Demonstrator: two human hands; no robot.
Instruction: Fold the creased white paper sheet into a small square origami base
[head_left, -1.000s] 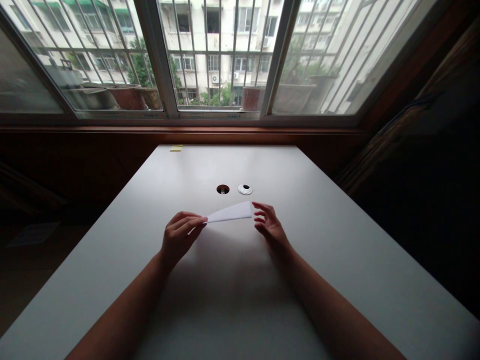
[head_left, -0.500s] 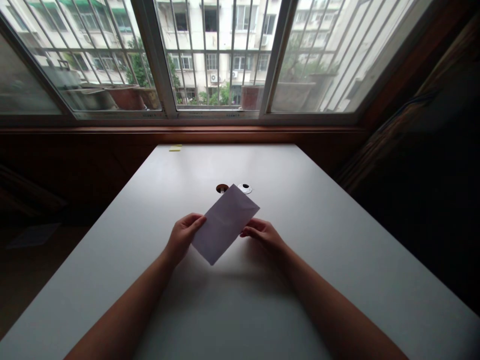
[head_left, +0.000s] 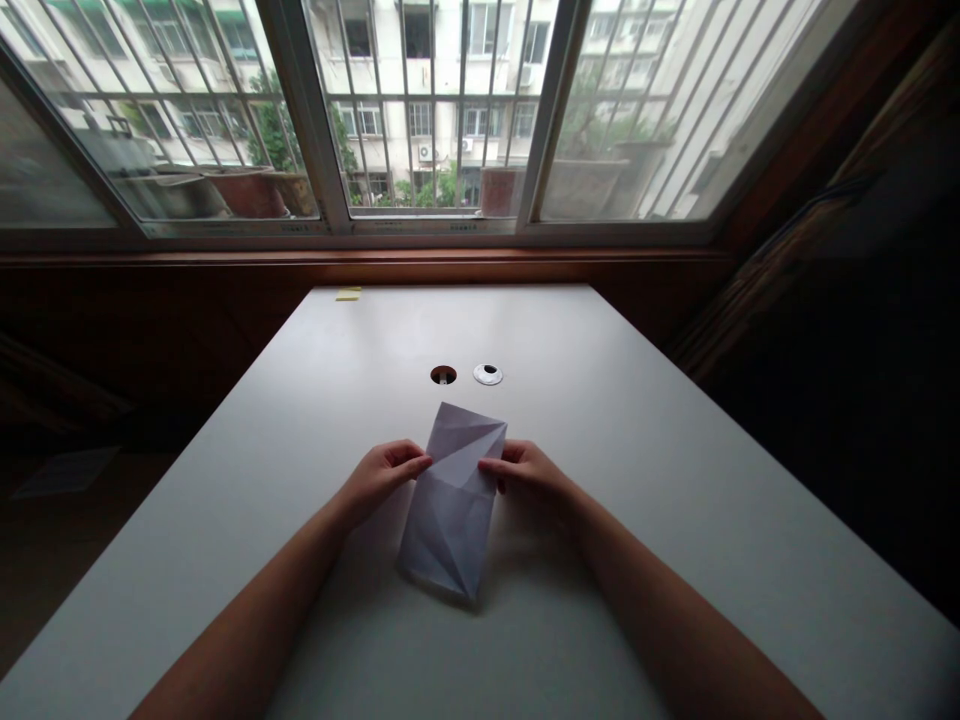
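A folded sheet of white paper [head_left: 454, 505] with diagonal creases is held over the white table [head_left: 615, 520]. It is a tall, slightly tilted rectangle, its lower end towards me. My left hand [head_left: 381, 478] pinches its left edge between thumb and fingers. On the opposite edge, my right hand [head_left: 529, 468] grips the paper with the thumb on top and the fingers partly hidden behind. Shadow falls on the tabletop beneath the paper and both hands.
Beyond the paper are a round hole [head_left: 443, 375] in the tabletop and a white grommet cover [head_left: 488, 375]. Yellow sticky notes [head_left: 348, 294] lie at the far left corner. A barred window [head_left: 427, 120] stands behind the table. Another paper [head_left: 66, 472] lies low at left.
The paper has turned from a slant to a more upright position and moved nearer to me, now showing a creased face. My left hand has shifted right along its edge.
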